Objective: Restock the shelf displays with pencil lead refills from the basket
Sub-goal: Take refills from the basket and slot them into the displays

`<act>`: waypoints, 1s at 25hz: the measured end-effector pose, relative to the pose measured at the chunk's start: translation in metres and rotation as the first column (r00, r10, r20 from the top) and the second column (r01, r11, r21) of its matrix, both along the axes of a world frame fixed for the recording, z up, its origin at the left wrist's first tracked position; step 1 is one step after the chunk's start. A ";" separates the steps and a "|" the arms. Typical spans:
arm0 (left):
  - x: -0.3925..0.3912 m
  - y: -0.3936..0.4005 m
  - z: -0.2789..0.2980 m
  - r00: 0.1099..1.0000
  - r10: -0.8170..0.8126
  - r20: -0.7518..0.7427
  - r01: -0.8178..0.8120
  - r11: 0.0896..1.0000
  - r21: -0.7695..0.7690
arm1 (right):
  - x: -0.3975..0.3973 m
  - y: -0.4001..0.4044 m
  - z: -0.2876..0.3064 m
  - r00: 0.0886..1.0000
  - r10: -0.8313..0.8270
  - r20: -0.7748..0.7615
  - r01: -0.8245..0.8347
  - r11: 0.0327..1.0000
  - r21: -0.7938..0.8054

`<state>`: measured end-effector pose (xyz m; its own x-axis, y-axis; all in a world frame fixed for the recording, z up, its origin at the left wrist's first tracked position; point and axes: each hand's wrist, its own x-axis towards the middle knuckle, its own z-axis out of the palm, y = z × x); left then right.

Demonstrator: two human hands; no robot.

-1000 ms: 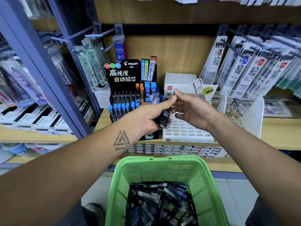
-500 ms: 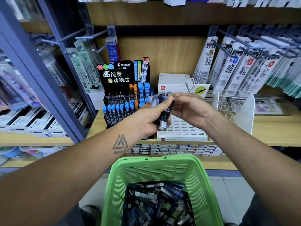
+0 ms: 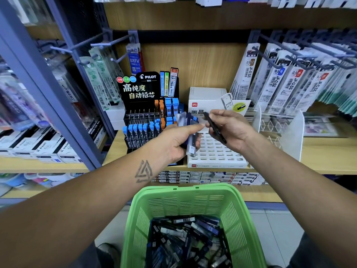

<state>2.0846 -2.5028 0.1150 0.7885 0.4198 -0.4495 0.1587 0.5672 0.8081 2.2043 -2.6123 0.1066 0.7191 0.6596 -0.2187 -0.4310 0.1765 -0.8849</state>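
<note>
— What's the left hand [image 3: 174,141] got?

— A small fan of pencil lead refills [image 3: 190,130], blue-capped and clear-bodied, fingers curled round them and the thumb laid flat across the top. Its grip is narrow and full.

— And the right hand [image 3: 229,128]?

— It pinches a single dark refill case [image 3: 214,128] between thumb and fingertips, tilted, top end toward the left hand's bundle, just beside it but apart. Both hands hang above the white slotted tray [image 3: 217,153] that sits on the wooden shelf [image 3: 328,153].

— Where's the rest of the stock?

— Down in the green basket [image 3: 185,202], low in front of the person, a loose heap of refills [image 3: 187,242] in the bottom, dark blue and black mostly.

— What stands near the tray?

— Left of it, touching or nearly so, the black Pilot display [image 3: 146,113], with rows of blue-capped tubes in front and orange ones behind. Behind the tray, a white box [image 3: 206,95]. To the right, a clear plastic rack [image 3: 280,128], and above that, hanging refill packets [image 3: 280,78] on pegs.
</note>
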 end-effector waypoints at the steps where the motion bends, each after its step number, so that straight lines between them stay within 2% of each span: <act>1: 0.000 0.001 0.000 1.000 0.009 0.002 -0.009 0.999 0.034 | -0.002 -0.002 -0.001 0.993 0.077 0.085 -0.070 0.994 -0.082; 3: 0.002 0.003 -0.001 0.999 0.039 0.008 -0.039 0.994 0.103 | -0.006 -0.003 -0.004 0.962 0.193 0.192 -0.157 0.969 -0.189; 8: 0.002 0.004 -0.003 0.992 0.127 -0.009 -0.123 0.971 0.207 | -0.007 -0.010 -0.001 0.931 0.311 0.189 -0.280 0.945 -0.171; 11: 0.001 0.005 -0.003 0.988 0.154 -0.003 -0.148 0.953 0.263 | -0.005 -0.012 -0.002 0.899 0.364 0.244 -0.292 0.913 -0.285; 13: 0.002 0.008 -0.005 0.981 0.194 0.016 -0.192 0.948 0.255 | 0.001 -0.010 -0.006 0.941 0.268 0.208 -0.187 0.922 -0.339; 16: 0.005 0.012 -0.012 0.980 0.199 -0.012 -0.190 0.950 0.247 | 0.016 -0.010 -0.016 0.999 -0.007 0.036 0.014 0.981 -0.191; 17: 0.006 0.013 -0.014 0.983 0.183 -0.017 -0.174 0.953 0.249 | 0.021 -0.010 -0.018 0.996 -0.058 0.060 0.069 0.980 -0.189; 18: 0.006 0.014 -0.015 0.985 0.170 -0.015 -0.161 0.955 0.250 | 0.026 -0.011 -0.021 0.981 -0.072 0.178 0.115 0.963 -0.245; 19: 0.006 0.015 -0.015 0.987 0.162 -0.012 -0.154 0.957 0.248 | 0.029 -0.011 -0.024 0.931 -0.046 0.362 0.174 0.928 -0.330; 21: 0.006 0.015 -0.014 0.987 0.159 -0.009 -0.152 0.958 0.243 | 0.031 -0.008 -0.027 0.704 0.084 0.705 0.328 0.842 -0.429; 23: 0.004 0.014 -0.010 0.988 0.156 -0.006 -0.151 0.961 0.232 | 0.028 -0.003 -0.026 0.500 0.144 0.854 0.422 0.820 -0.386; 25: 0.003 0.013 -0.008 0.988 0.152 -0.006 -0.147 0.966 0.213 | 0.026 0.004 -0.029 0.397 0.145 0.906 0.438 0.838 -0.326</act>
<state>2.0873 -2.4896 0.1069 0.7000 0.6197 -0.3548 0.1043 0.4028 0.9093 2.2305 -2.6083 0.0779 0.7504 0.5423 0.3778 0.6202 -0.3802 -0.6861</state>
